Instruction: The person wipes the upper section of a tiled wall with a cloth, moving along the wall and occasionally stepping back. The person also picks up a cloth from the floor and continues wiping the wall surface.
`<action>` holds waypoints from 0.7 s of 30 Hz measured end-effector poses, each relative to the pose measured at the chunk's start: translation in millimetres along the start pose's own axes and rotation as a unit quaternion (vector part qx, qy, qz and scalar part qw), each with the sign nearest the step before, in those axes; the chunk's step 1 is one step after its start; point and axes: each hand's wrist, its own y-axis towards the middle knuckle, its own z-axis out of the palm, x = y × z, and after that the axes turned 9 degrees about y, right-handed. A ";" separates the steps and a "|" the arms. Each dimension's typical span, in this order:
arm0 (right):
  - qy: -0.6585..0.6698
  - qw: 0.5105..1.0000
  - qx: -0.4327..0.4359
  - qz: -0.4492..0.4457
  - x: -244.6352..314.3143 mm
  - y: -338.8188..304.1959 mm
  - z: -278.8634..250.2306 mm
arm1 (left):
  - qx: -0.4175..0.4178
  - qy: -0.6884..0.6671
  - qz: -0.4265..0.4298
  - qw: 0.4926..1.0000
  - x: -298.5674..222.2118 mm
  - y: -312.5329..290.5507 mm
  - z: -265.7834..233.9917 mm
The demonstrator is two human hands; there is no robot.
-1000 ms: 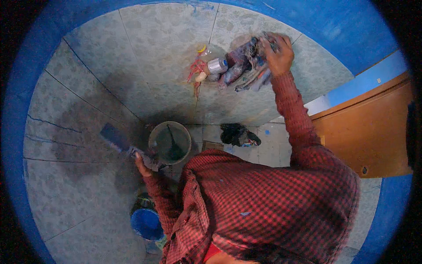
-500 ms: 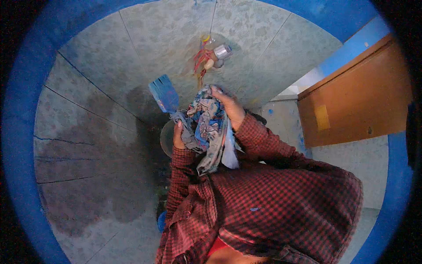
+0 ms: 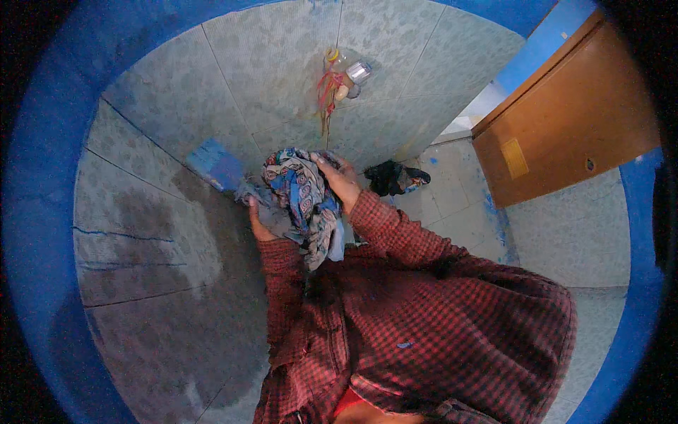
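A crumpled, patterned cloth (image 3: 300,187) in grey, blue and red is bunched up between my two hands, its loose end hanging toward my shirt. My right hand (image 3: 337,180) closes over the cloth's right upper side. On the left, my left hand (image 3: 260,220) grips a greyish part of the same bundle, thumb showing and the other fingers hidden. A flat, wide blue piece like a broad paintbrush head (image 3: 215,164) sticks out beyond the left hand. Its handle is hidden, so whether that hand also holds it I cannot tell.
On the tiled wall ahead hangs a red net (image 3: 328,88) with a bottle and small items. A dark bundle (image 3: 392,178) lies on the floor beyond my right forearm. The brown door (image 3: 565,113) stands at right. The left wall (image 3: 155,283) has dark wet-looking patches.
Both hands and the cloth have shifted left and turned, and the blue piece has swung left and lower. The dark bundle on the floor shows more fully.
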 end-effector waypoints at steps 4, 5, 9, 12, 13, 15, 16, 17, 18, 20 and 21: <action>-0.051 0.997 -0.051 0.042 -53.1 22.4 -26.0 | -0.188 0.105 0.039 0.976 -22.8 3.7 28.5; -0.034 0.997 -0.024 0.066 -40.3 13.2 -15.2 | -0.230 0.112 0.048 0.965 -24.2 9.5 19.2; 0.027 0.988 0.012 0.150 18.7 -17.7 4.1 | -0.086 -0.007 0.064 0.994 -21.5 43.4 -47.9; -0.011 0.994 0.063 0.090 3.2 8.8 -18.4 | 0.189 -0.053 0.101 0.975 -24.4 53.8 -51.5; 0.022 0.988 0.085 0.130 -12.3 2.0 -27.3 | 0.163 -0.034 0.119 0.979 -22.1 57.2 -55.1; 0.079 0.968 0.116 0.210 -16.8 11.9 -36.0 | -0.030 0.033 0.184 0.982 -27.3 64.3 -36.4; 0.052 0.959 0.129 0.247 -7.2 7.7 -36.4 | -0.058 0.045 0.192 0.979 -31.9 62.6 -24.6; 0.053 0.948 0.173 0.261 -18.4 19.2 -50.1 | -0.086 0.060 0.198 0.975 -37.7 60.3 -9.3; 0.054 0.934 0.221 0.275 -43.0 39.8 -68.4 | -0.030 0.062 0.158 0.985 -57.6 67.3 -25.0; 0.006 0.901 0.317 0.296 -40.4 33.1 -89.5 | -0.020 0.227 0.224 0.948 -75.6 57.5 -60.6; -0.051 0.905 0.325 0.271 -37.0 31.2 -98.6 | -0.006 0.301 0.250 0.920 -79.8 64.4 -72.2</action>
